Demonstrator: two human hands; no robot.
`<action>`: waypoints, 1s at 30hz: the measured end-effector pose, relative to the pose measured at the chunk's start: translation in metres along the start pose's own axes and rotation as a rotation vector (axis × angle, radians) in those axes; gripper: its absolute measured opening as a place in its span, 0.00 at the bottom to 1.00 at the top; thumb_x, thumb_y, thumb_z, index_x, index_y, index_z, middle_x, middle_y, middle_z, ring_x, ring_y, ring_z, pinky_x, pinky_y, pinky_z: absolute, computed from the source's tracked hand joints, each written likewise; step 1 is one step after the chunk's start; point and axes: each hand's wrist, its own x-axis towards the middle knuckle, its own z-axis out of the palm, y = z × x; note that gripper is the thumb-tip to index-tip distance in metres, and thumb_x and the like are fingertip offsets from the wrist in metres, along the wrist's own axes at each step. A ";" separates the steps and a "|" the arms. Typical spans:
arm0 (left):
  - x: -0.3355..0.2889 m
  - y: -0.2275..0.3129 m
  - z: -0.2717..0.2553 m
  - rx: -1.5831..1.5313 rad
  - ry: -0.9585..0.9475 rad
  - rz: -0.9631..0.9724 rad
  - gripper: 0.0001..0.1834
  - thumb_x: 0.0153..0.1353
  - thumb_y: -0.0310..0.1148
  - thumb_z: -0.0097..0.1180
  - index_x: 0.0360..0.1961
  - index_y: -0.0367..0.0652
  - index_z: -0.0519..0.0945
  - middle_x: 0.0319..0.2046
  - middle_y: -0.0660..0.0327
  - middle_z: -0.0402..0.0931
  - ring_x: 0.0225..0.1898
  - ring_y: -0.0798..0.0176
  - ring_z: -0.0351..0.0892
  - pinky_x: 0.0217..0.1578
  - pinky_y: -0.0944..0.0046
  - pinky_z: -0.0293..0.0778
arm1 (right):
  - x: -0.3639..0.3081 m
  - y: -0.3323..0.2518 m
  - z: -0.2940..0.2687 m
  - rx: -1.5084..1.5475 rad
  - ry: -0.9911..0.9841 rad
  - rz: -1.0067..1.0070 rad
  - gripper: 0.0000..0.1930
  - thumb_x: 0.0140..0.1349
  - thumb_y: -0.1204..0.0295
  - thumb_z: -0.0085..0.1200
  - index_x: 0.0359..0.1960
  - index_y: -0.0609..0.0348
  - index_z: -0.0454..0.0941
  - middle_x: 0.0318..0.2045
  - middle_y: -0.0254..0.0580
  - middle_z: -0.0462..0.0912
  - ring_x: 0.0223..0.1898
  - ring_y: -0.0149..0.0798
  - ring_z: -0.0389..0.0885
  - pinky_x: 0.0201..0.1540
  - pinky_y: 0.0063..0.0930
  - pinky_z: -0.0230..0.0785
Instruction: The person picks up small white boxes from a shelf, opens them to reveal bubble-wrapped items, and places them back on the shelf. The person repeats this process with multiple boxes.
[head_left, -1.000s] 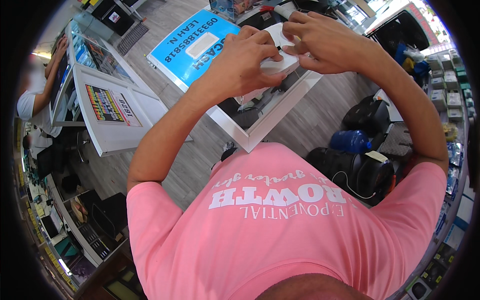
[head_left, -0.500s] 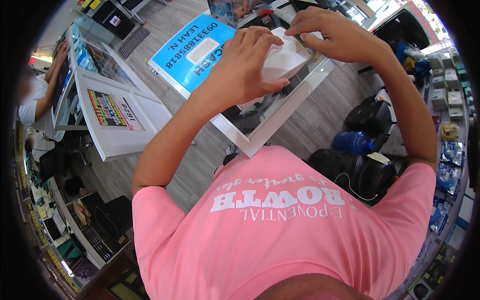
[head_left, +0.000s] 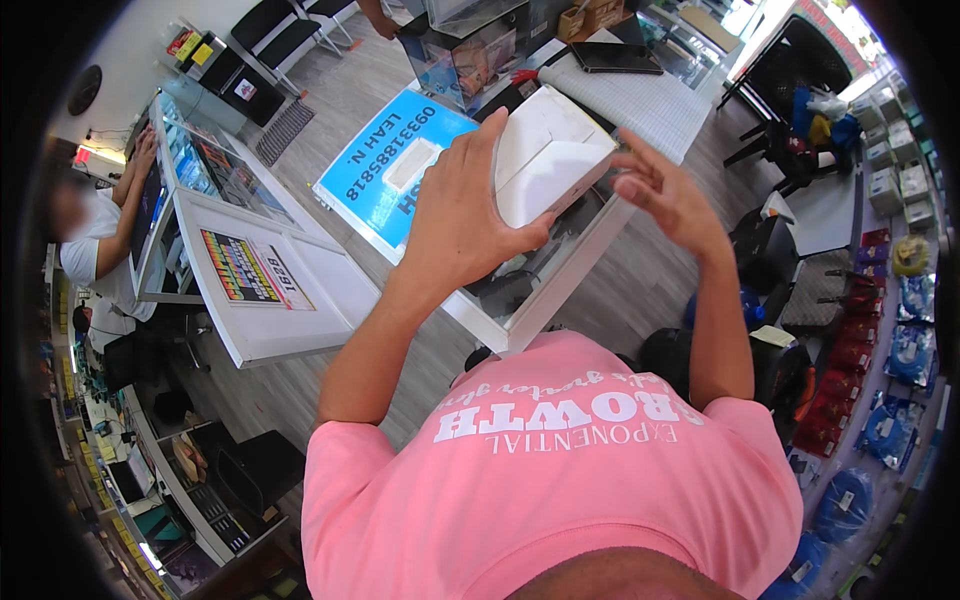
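Note:
A white cardboard box (head_left: 552,165) is tilted in the air above the glass-topped counter (head_left: 558,292). My left hand (head_left: 460,205) grips it from the left, fingers along the far side and thumb at the near lower edge. My right hand (head_left: 668,198) is at the box's right end, with its fingers apart and partly bent. The fingertips are close to the box's edge; whether they touch it I cannot tell. Under and behind my left hand lies a blue sign (head_left: 385,150) on the counter. Beyond the box, a black phone (head_left: 615,58) rests on white gridded paper (head_left: 640,105).
Left, a white-framed display case (head_left: 330,310) stands across the grey floor, with a person (head_left: 100,240) behind it. A clear-sided case (head_left: 470,60) sits at the counter's far end. Black chairs (head_left: 800,70) are at far right; shelves of packaged goods (head_left: 890,350) line the right side.
My right hand has drawn back and down from the top of the box to its right end. My left hand still holds the box, now showing its broad white face.

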 end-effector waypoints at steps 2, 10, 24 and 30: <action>0.000 0.002 0.005 -0.019 0.047 0.005 0.60 0.47 0.50 0.76 0.77 0.39 0.59 0.65 0.42 0.71 0.64 0.38 0.73 0.67 0.45 0.67 | 0.001 0.020 0.034 0.229 -0.077 -0.084 0.56 0.63 0.50 0.71 0.82 0.63 0.46 0.67 0.55 0.75 0.62 0.42 0.78 0.63 0.34 0.73; -0.013 0.000 0.034 -0.166 0.234 0.068 0.64 0.48 0.51 0.81 0.78 0.37 0.55 0.65 0.43 0.69 0.65 0.40 0.71 0.65 0.46 0.67 | 0.005 -0.016 0.080 0.549 0.252 -0.146 0.65 0.59 0.62 0.76 0.82 0.64 0.31 0.68 0.59 0.71 0.67 0.46 0.74 0.71 0.40 0.63; -0.012 -0.039 0.018 -0.773 -0.042 -0.211 0.26 0.78 0.42 0.53 0.72 0.42 0.73 0.57 0.57 0.81 0.58 0.65 0.77 0.62 0.65 0.70 | 0.025 0.014 0.064 0.549 0.163 0.007 0.55 0.59 0.43 0.64 0.82 0.53 0.49 0.64 0.47 0.74 0.61 0.38 0.76 0.62 0.35 0.69; -0.003 -0.042 0.018 -0.724 -0.087 -0.211 0.28 0.77 0.44 0.55 0.72 0.41 0.72 0.54 0.54 0.82 0.55 0.65 0.79 0.59 0.64 0.72 | 0.027 0.004 0.065 0.572 0.098 0.003 0.48 0.62 0.44 0.60 0.80 0.51 0.55 0.63 0.44 0.75 0.60 0.36 0.78 0.60 0.33 0.72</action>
